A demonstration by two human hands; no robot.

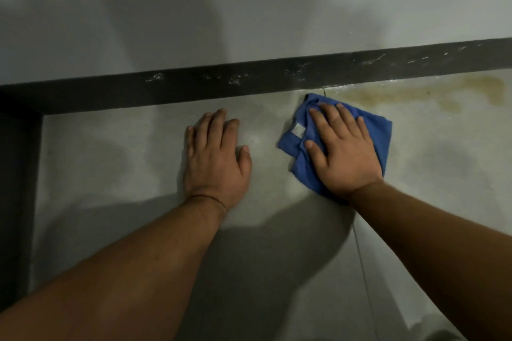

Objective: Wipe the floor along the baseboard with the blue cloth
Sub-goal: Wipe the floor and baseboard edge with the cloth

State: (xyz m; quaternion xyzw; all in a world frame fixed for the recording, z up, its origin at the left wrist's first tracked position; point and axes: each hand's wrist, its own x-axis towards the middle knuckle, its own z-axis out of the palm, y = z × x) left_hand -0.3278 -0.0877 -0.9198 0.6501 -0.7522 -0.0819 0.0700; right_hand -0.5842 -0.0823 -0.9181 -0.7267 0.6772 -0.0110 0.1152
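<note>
Fingers [327, 116] of the right hand [343, 152] lie spread and flat on the cloth [379, 130], pinning it to the floor [116, 163] rather than pinching it — a flat palm likely gives even pressure for a wipe. The cloth is bunched under that hand, its far corner just past the fingertips and touching or nearly touching the baseboard [194, 91]. Beyond the little-finger side, well clear of the cloth, a brownish stain [415, 91] runs along the foot of the baseboard; it looks like the stretch yet to be wiped, so the next stroke probably goes that way. The left hand [214, 158] rests bare on the floor, fingers close together and pointing at the baseboard — holding nothing, apparently a prop for the person's weight.
</note>
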